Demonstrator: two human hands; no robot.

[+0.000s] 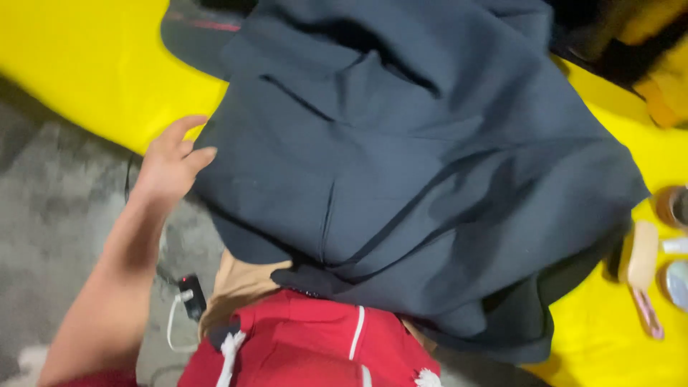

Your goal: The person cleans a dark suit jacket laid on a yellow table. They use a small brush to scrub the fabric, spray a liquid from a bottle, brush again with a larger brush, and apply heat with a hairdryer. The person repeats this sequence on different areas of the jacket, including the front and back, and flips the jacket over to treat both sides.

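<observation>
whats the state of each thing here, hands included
left hand: fingers open, resting on the edge of the garment
right hand: not in view
dark navy garment: spread out and wrinkled over the yellow surface, hanging past its edge
small black device: on the grey floor, white cable plugged in, red light on
brush: lying flat on the yellow surface

Dark navy garment (pixel 401 165), plain, no pattern. Under it a bright yellow surface (pixel 93 64). Below the garment, red clothing (pixel 301 344) with white stripe and white drawstrings. Left of the garment, mottled grey floor (pixel 50 208).
</observation>
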